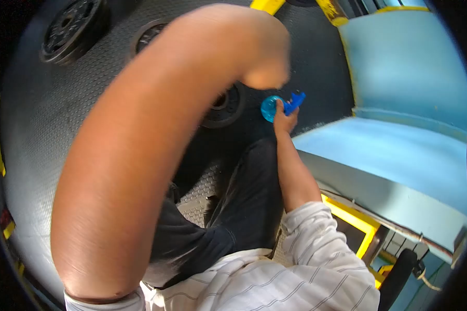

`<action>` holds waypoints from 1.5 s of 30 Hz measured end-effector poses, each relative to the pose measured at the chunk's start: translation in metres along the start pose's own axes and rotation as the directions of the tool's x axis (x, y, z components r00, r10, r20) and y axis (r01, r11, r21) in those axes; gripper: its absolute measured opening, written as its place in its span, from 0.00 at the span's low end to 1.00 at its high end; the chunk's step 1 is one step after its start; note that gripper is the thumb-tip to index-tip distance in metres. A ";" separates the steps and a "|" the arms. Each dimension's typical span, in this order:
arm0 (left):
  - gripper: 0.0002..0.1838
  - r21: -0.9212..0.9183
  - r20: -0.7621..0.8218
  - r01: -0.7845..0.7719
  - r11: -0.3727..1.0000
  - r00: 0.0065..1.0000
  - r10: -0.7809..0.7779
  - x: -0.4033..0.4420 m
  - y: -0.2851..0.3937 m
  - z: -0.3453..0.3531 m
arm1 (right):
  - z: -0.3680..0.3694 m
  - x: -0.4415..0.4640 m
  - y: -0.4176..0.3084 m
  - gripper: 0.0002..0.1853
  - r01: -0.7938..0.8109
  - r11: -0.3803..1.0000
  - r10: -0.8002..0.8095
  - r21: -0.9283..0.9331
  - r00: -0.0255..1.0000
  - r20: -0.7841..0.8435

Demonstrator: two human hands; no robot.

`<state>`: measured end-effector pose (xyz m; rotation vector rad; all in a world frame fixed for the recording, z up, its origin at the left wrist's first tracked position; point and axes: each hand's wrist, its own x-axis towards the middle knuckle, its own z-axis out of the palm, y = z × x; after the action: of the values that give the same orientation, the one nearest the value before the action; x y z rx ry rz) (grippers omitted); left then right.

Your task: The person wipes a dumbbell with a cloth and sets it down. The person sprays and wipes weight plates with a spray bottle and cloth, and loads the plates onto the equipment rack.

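In the head view my right hand [285,120] is closed around a spray bottle [270,108] with a see-through turquoise body and a blue trigger head. It holds the bottle low, over the dark floor. My left forearm fills much of the left side, raised close to the camera. At its end my left hand [267,59] is bent downward and smeared by motion, its fingers not readable. In the picture, the left hand appears just above the bottle, apart from it.
Black wheel-like discs [67,26] lie on the textured dark floor [109,67]; one [225,106] is partly behind my left arm. A light blue panel [399,67] and ledge stand at the right, near a yellow frame [353,223]. My dark-trousered legs [244,197] are below.
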<state>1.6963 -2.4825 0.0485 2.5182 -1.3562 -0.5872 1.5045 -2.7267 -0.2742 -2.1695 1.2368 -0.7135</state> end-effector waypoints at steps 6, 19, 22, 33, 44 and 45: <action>0.29 0.025 0.127 0.064 0.998 0.990 -0.067 -0.001 0.000 0.004 | -0.030 -0.012 -0.012 0.40 -0.232 0.972 0.226 -0.028 0.906 0.358; 0.30 -0.058 0.131 0.110 0.992 0.986 -0.101 0.009 -0.010 0.008 | 0.008 -0.148 -0.150 0.19 0.187 0.952 -0.303 0.242 0.467 0.831; 0.30 -0.106 0.101 0.109 0.988 0.990 -0.099 0.005 -0.011 0.012 | 0.059 -0.202 -0.175 0.24 0.290 0.854 -0.519 0.432 0.539 0.664; 0.44 -0.286 0.271 0.358 0.889 0.920 -0.284 -0.010 -0.055 0.020 | -0.016 -0.118 -0.199 0.17 -0.617 0.716 0.117 0.326 0.567 0.815; 0.39 -0.927 0.296 0.254 -0.276 0.948 -0.122 0.029 -0.036 0.071 | -0.002 -0.071 -0.230 0.38 0.062 0.779 -0.292 0.624 0.917 0.273; 0.43 -0.919 0.347 0.309 -0.247 0.929 -0.127 0.033 -0.039 0.071 | 0.007 -0.063 -0.220 0.38 0.057 0.779 -0.289 0.625 0.916 0.278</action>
<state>1.7097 -2.4889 -0.0371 1.1500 0.0412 -1.2369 1.6124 -2.5741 -0.1418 -1.7640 0.5076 -0.6345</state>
